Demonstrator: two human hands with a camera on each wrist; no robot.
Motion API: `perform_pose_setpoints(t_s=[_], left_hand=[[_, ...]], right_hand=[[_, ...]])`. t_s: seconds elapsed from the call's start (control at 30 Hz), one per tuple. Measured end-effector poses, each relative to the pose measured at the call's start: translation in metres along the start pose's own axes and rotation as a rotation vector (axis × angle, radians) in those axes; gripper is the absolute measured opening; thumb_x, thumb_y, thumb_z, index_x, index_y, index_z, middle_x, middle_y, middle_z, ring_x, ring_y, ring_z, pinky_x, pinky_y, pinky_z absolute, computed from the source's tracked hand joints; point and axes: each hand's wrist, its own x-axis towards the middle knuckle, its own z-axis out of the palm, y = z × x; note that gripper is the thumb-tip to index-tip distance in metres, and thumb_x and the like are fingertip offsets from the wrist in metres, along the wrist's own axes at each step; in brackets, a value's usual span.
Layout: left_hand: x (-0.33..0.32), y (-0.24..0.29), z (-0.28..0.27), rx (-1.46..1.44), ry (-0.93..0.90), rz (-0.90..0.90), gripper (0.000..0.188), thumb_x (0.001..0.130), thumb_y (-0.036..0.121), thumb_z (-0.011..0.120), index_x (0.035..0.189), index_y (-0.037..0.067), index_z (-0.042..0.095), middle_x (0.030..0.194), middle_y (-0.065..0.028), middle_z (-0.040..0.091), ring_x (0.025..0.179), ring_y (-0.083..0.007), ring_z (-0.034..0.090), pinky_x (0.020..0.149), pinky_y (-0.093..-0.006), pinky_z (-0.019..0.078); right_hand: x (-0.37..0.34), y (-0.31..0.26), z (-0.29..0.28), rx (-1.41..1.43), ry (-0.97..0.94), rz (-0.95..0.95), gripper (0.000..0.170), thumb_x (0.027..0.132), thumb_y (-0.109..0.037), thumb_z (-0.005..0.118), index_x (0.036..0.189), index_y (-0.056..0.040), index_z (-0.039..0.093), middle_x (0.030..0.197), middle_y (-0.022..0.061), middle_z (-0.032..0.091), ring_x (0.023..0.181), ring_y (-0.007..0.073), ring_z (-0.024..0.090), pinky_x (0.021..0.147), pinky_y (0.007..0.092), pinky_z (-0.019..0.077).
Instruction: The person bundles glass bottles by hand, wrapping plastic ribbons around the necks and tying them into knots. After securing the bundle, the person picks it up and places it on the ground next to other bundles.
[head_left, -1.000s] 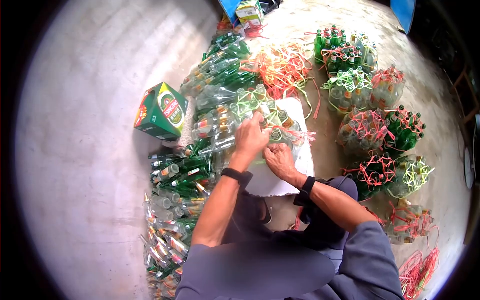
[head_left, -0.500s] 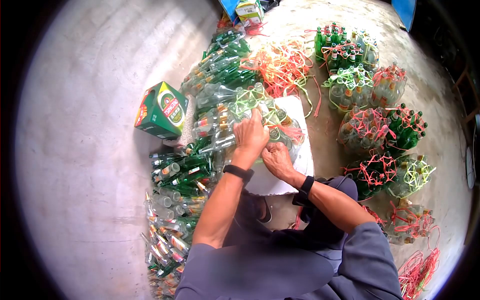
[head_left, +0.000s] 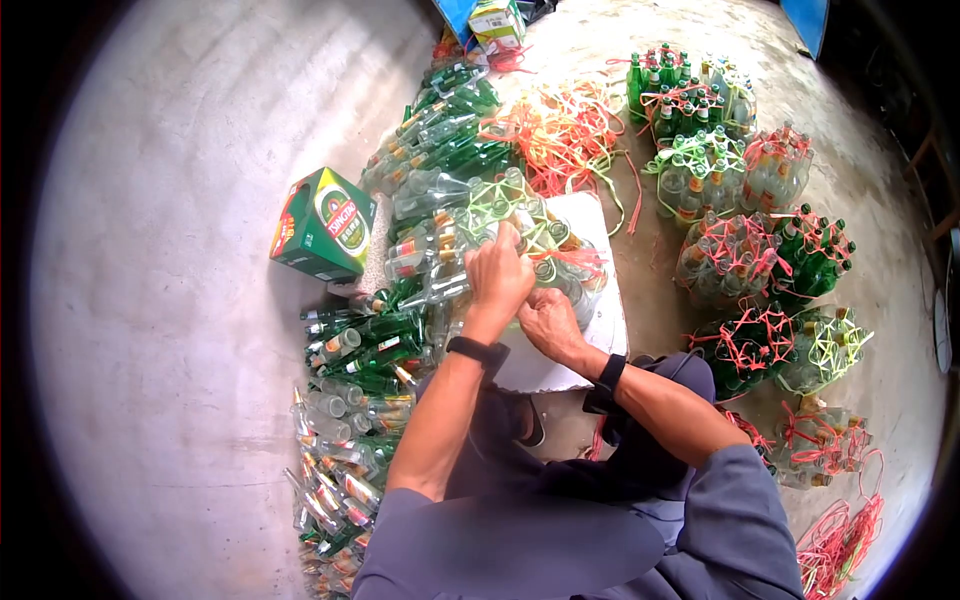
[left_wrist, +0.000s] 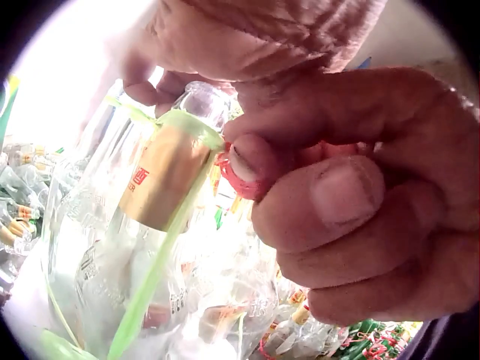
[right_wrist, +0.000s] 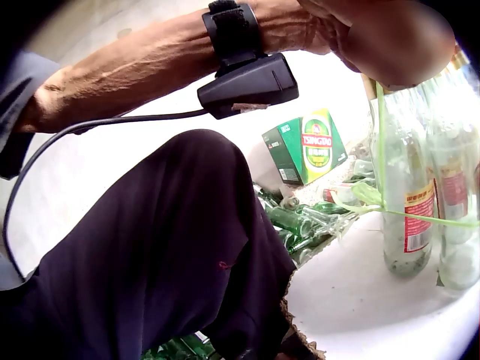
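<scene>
A bundle of clear glass bottles (left_wrist: 157, 176) with gold neck labels stands upright on a white board (head_left: 552, 372). Light green strap (left_wrist: 154, 292) is looped round the necks and runs down between the bottles. My left hand (head_left: 500, 280) is over the near necks, fingers curled, gripping red strap. Close by its right side, my right hand (head_left: 552, 322) pinches the red strap (left_wrist: 244, 184) beside a gold-labelled neck, its other fingers folded in. Part of the strap is hidden between the fingers. A red length (head_left: 582, 258) trails to the right over the bottles.
Loose bottles (head_left: 360, 345) lie piled along the left, with a green Tsingtao carton (head_left: 325, 225) beside them. Beyond the board is a tangle of red and green strap (head_left: 565, 135). Strapped bottle bundles (head_left: 725, 260) stand on the right; more red strap (head_left: 840, 540) lies nearer.
Both hands have shifted slightly left, staying close together over the bottle necks. The red strap's trailing length lies a little higher and further left. The bundle stays in place.
</scene>
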Motion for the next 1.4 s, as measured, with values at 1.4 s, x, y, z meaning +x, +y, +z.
perform_pose_setpoints(t_s=[1.4], left_hand=[[-0.028,-0.015,0.005,-1.077,0.225,-0.356,0.019,0.084,-0.001,0.064,0.103,-0.003,0.066,0.084,-0.0073,0.069,0.074,-0.0118,0.064,0.068,-0.0265,0.0515]], right_hand=[[0.002,-0.002,0.006,-0.075,-0.081,0.085,0.030,0.088,-0.024,0.065,0.078,0.0036,0.062,0.071,0.0265,0.064,0.075,0.0462,0.065,0.070,0.0537,0.0495]])
